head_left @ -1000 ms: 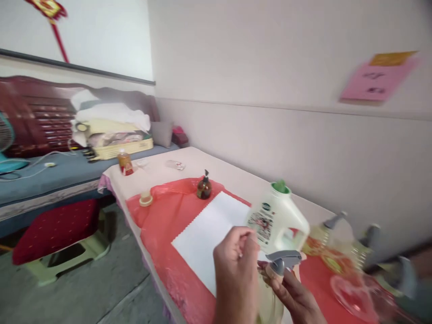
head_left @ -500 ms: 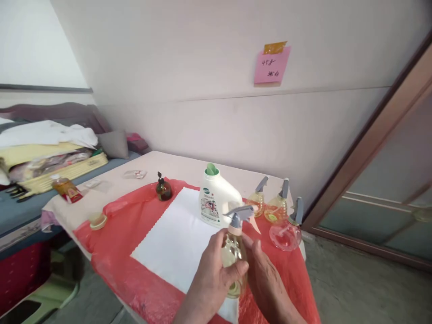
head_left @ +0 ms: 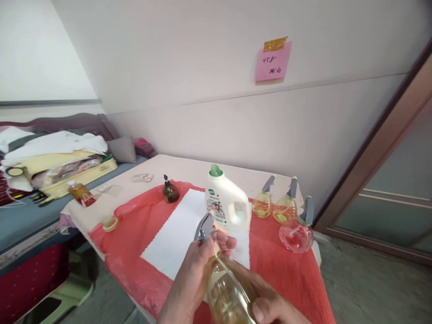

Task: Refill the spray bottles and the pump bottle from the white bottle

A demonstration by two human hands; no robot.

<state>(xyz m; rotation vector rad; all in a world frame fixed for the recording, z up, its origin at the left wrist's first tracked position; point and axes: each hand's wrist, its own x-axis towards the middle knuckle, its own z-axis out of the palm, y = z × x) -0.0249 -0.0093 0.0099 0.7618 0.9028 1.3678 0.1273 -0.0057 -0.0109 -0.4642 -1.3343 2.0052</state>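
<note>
A clear, yellowish spray bottle (head_left: 227, 290) with a grey trigger head (head_left: 204, 225) tilts in front of me, its head leaning up and to the left. My left hand (head_left: 195, 261) is closed around the neck just under the trigger. Lower down, my right hand (head_left: 266, 301) wraps the bottle's body from the right side. Behind them a white detergent jug (head_left: 224, 198) with a green opening stands on a white cloth (head_left: 172, 234). To the right are two yellowish spray bottles (head_left: 262, 204) (head_left: 285, 207) and a pink one (head_left: 296, 235).
A red sheet (head_left: 135, 240) covers part of the pale table (head_left: 182, 164). On it are a dark pump bottle (head_left: 170, 191) and a roll of tape (head_left: 110, 223). An amber bottle (head_left: 81, 193) lies at the left edge. A red-covered stool (head_left: 37, 279) stands below left.
The spray bottle has gone from upright to tilted, closer to me. My left hand has shifted up to its neck, while my right hand has moved down onto its body.
</note>
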